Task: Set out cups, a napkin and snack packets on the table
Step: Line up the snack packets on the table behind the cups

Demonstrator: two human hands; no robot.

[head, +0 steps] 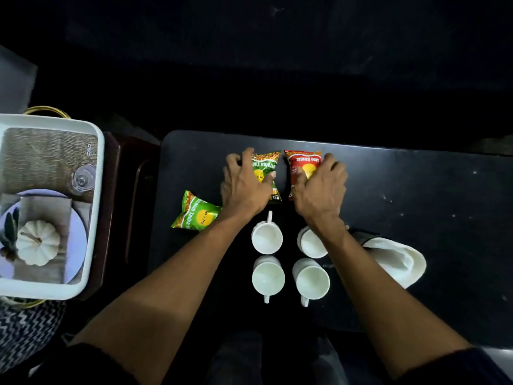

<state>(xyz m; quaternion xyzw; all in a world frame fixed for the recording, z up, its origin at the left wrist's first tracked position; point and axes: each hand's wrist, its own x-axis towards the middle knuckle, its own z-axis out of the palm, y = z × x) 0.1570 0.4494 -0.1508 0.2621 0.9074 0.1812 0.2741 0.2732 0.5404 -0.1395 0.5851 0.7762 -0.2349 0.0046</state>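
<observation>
Several white cups stand in a square on the black table (416, 190): far left (267, 237), far right (312, 244), near left (268, 277), near right (312, 282). Beyond them my left hand (244, 184) lies on a green snack packet (265, 168), fingers curled round it. My right hand (322, 187) grips a red snack packet (301, 165) beside it. A second green packet (195, 213) lies flat to the left, under my left wrist. A white napkin (397, 261) sits right of the cups, partly behind my right forearm.
A white tray (95, 207) rests on a dark side table at the left; its base shows a picture of a plate, a glass and a white pumpkin. A zigzag-patterned cloth (27, 329) lies below the tray. The far side of the room is dark.
</observation>
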